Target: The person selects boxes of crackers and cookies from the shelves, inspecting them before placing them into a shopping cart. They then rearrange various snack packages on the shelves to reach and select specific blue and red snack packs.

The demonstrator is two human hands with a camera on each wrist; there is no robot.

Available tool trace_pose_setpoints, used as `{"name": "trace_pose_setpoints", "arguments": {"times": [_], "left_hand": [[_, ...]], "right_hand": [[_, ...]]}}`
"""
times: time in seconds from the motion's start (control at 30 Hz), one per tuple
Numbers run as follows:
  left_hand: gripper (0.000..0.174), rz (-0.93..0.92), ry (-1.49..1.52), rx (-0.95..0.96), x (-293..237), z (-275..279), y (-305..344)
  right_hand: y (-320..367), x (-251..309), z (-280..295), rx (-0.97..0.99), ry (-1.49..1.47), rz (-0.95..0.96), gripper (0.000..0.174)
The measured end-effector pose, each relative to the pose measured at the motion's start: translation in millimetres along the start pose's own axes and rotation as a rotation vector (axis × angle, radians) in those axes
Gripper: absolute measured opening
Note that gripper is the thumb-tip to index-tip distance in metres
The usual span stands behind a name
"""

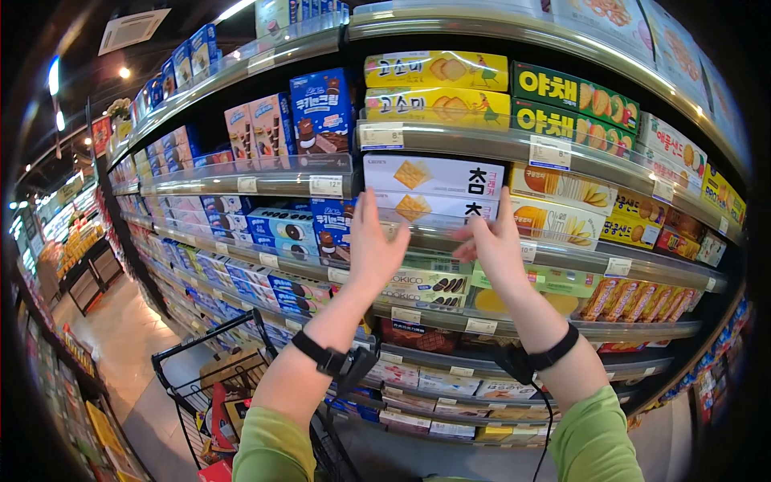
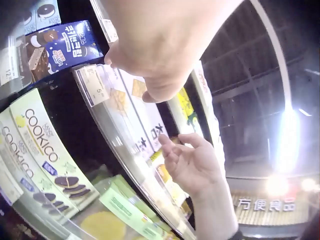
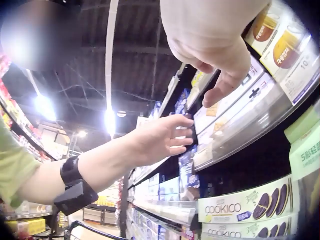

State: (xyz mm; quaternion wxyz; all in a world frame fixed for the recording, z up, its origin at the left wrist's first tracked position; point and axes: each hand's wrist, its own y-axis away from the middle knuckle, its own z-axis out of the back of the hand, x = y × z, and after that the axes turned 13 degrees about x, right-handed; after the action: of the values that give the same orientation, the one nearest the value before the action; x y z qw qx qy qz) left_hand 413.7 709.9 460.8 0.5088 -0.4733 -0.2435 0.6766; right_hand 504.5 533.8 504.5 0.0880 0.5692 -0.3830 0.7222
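Note:
Two white cracker boxes, an upper box [image 1: 438, 174] and a lower box [image 1: 440, 207], lie stacked on a shelf, golden crackers printed on their fronts. At their left end is my left hand [image 1: 377, 249], its fingers extended along the edge and the thumb out in front. My right hand [image 1: 496, 247] is at the right end, one finger straight up beside the edge and its thumb pointing inward across the lower box. In the left wrist view the right hand's palm [image 2: 195, 167] faces the stack, fingers slightly bent. The left hand's fingertips [image 3: 186, 121] reach the stack's far end in the right wrist view.
Yellow boxes [image 1: 438, 106] and green boxes [image 1: 574, 120] stand on the shelf above. A blue box [image 1: 320, 112] is to the left, and cream boxes [image 1: 558, 221] adjoin on the right. A clear shelf lip with price tags runs below the stack. A black shopping cart [image 1: 213, 361] stands lower left.

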Motion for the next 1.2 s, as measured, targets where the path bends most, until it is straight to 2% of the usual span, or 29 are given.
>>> {"name": "trace_pose_setpoints", "arguments": {"times": [0.07,0.1,0.17,0.2,0.23,0.27,0.3,0.37,0.4,0.43,0.5,0.53,0.6,0.63,0.67,0.73,0.8,0.87,0.9,0.93,1.03,1.07,1.1,1.13,1.17,1.2], "left_hand": [[0.065,-0.122,0.028,0.087,-24,23,28],[0.055,-0.096,0.144,0.219,-35,37,46],[0.046,-0.178,0.187,0.469,-55,69,92],[0.042,-0.158,0.222,0.687,-61,87,114],[0.044,-0.322,0.193,0.747,-58,99,139],[0.046,-0.321,0.175,0.901,-57,114,163],[0.047,-0.228,0.12,1.018,-56,129,189],[0.051,-0.069,0.057,1.036,-46,151,244],[0.053,0.102,0.006,1.156,-48,169,260],[0.056,0.203,-0.014,1.158,-45,184,278],[0.057,0.407,-0.077,1.013,-41,209,318],[0.056,0.512,-0.093,0.917,-44,222,335],[0.055,0.697,-0.325,0.81,-43,243,378],[0.055,0.804,-0.364,0.763,-45,254,397],[0.055,0.828,-0.372,0.772,-47,265,418],[0.054,1.066,-0.485,0.671,-50,284,459],[0.051,1.074,-0.532,0.643,-52,299,493],[0.048,1.131,-0.504,0.524,-53,313,520],[0.039,1.073,-0.518,0.436,-52,317,532],[0.039,1.077,-0.516,0.461,-52,323,541],[0.02,1.152,-0.526,0.273,-45,338,573],[0.02,1.145,-0.522,0.292,-41,340,586],[0.02,1.134,-0.607,0.18,-38,343,600],[0.02,1.117,-0.687,0.067,-33,347,615],[0.025,1.177,-0.739,0.004,-27,350,634],[0.025,1.171,-0.723,0.025,-21,353,649]], "right_hand": [[26,-1,-1,0.087,0.06,0.061,0.077],[42,2,-4,0.131,0.073,0.087,0.068],[69,-8,-2,0.337,0.129,0.053,0.052],[85,-14,-2,0.444,0.21,0.057,0.035],[98,-21,-3,0.551,0.22,0.028,0.026],[111,-31,-3,0.641,0.267,0.012,0.021],[121,-41,-5,0.72,0.32,0.014,0.019],[137,-72,-8,0.83,0.362,-0.017,0.017],[146,-88,-12,0.858,0.345,-0.053,0.017],[154,-101,-17,0.877,0.323,-0.095,0.016],[169,-123,-28,0.922,0.311,-0.255,0.016],[177,-133,-33,0.94,0.301,-0.266,0.016],[192,-152,-48,0.989,0.359,-0.285,0.017],[199,-160,-56,1.028,0.366,-0.24,0.018],[204,-161,-65,1.06,0.39,-0.27,0.017],[216,-174,-82,1.102,0.395,-0.273,0.015],[231,-190,-101,1.108,0.366,-0.251,0.012],[242,-195,-120,1.137,0.379,-0.17,0.011],[248,-199,-130,1.167,0.399,-0.138,0.011],[253,-202,-141,1.194,0.421,-0.106,0.011],[276,-210,-169,1.309,0.469,-0.174,0.017],[283,-208,-178,1.346,0.503,-0.214,0.02],[292,-210,-187,1.332,0.5,-0.228,0.02],[301,-212,-195,1.406,0.535,-0.315,0.026],[309,-213,-202,1.478,0.57,-0.408,0.033],[317,-212,-208,1.464,0.573,-0.431,0.033]]}}
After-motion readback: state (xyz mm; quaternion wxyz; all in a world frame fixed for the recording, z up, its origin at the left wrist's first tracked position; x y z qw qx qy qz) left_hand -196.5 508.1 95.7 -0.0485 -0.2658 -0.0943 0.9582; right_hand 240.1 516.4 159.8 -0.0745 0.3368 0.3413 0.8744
